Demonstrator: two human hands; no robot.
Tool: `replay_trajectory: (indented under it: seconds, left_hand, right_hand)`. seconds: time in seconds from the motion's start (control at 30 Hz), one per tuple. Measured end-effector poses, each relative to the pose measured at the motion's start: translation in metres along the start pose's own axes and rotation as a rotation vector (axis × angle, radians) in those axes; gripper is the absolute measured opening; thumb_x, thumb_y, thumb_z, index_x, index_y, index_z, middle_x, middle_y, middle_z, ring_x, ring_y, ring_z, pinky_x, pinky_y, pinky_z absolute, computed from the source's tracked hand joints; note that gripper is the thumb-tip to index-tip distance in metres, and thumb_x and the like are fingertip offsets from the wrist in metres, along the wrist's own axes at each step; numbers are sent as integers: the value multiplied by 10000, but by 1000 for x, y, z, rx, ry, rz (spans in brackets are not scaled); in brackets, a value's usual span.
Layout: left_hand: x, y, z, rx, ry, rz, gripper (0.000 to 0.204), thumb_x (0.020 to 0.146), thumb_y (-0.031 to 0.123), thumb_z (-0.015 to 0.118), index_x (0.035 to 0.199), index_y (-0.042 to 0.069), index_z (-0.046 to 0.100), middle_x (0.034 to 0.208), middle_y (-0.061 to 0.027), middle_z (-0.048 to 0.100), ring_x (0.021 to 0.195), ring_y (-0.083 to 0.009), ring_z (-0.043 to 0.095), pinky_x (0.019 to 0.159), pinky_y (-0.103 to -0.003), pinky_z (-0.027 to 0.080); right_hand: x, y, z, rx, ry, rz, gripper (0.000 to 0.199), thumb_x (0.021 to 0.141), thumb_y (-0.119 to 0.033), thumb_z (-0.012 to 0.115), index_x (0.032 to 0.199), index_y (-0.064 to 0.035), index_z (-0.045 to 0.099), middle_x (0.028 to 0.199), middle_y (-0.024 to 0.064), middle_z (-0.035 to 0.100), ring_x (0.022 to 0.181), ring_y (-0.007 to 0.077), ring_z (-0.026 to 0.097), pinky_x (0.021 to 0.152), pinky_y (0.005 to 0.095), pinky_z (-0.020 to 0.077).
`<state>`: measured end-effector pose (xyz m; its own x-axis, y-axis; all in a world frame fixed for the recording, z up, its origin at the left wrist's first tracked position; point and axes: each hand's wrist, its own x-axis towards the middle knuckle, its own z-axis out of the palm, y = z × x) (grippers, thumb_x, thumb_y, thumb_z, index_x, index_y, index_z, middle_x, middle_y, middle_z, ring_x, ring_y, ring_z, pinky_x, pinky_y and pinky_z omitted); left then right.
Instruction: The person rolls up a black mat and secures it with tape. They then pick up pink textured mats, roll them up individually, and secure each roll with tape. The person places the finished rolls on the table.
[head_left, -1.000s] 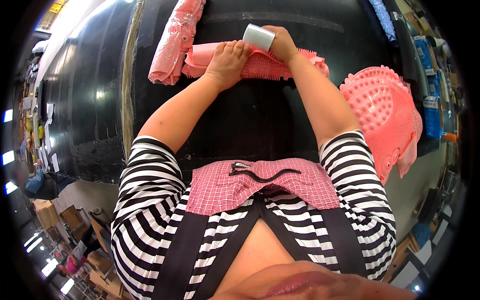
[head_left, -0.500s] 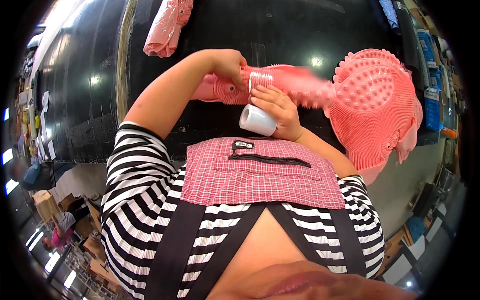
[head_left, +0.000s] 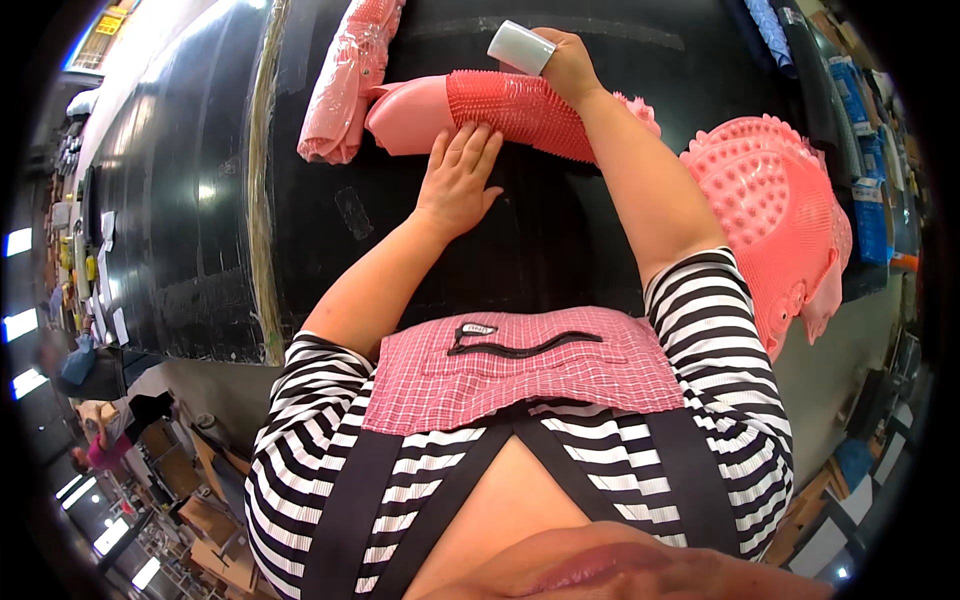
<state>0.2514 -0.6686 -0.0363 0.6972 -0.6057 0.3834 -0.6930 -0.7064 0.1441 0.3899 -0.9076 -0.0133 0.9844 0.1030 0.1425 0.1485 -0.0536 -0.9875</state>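
Note:
A rolled pink rubber mat with short bristles lies crosswise on the black table. My left hand is open, its stretched fingertips resting on the near side of the roll. On the far side, my right hand is closed around a small roll of clear wrapping film, with its end pointing left. Shiny film appears to cover the middle of the rolled mat. My right forearm passes over the mat's right part and hides some of it.
Another rolled pink mat, wrapped in film, lies at the far left. Loose pink mats with knobs are piled at the right table edge, partly overhanging. A yellowish strip crosses the black table. Blue packages stand far right.
My right hand has carried the film roll from the near side to the far side of the mat. My left hand has let go of the mat's top and now lies flat against its near side.

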Motion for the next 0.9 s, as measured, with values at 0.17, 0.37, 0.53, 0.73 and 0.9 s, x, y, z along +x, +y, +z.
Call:
replay_trajectory:
  seconds: [0.17, 0.37, 0.53, 0.73, 0.9]
  left_hand:
    - [33, -39, 24, -37, -83, 2, 935, 768, 435, 819, 1537, 79, 424, 1597, -98, 400, 1497, -273, 337, 1228, -508, 211]
    - [69, -67, 43, 239, 114, 55, 856, 785, 381, 785, 1520, 102, 447, 1582, -147, 399, 1486, -323, 341, 1197, -531, 248]
    - [131, -86, 47, 509, 87, -36, 691, 774, 262, 771, 1385, 59, 523, 1292, -131, 605, 1262, -312, 551, 1073, -498, 395]
    - [128, -62, -19, 189, -466, -119, 474, 729, 290, 815, 1116, 67, 656, 1064, -121, 720, 1043, -307, 690, 882, -419, 520]
    - [85, -28, -69, -419, -1172, -140, 564, 607, 333, 861, 1062, 19, 751, 1045, -191, 755, 1002, -338, 719, 897, -414, 552]
  right_hand:
    - [23, -8, 2, -41, 21, 9, 174, 955, -74, 639, 1055, -11, 767, 937, 14, 736, 836, 82, 658, 718, 237, 514]
    - [39, 16, -14, 5, -35, 21, 178, 966, -86, 630, 1047, -8, 768, 938, -3, 726, 830, 69, 640, 723, 229, 500]
    - [68, 7, -17, -162, -32, 21, 171, 965, -78, 604, 989, -18, 763, 894, -16, 703, 797, 59, 606, 712, 242, 486]
    - [-1, -20, 1, -27, -66, 31, 170, 955, -91, 621, 1038, -13, 747, 936, 6, 709, 845, 97, 633, 745, 267, 513]
    - [-174, -51, 45, -55, -167, 15, 317, 883, -142, 754, 1168, -5, 733, 1102, 107, 748, 1002, 197, 711, 899, 331, 557]
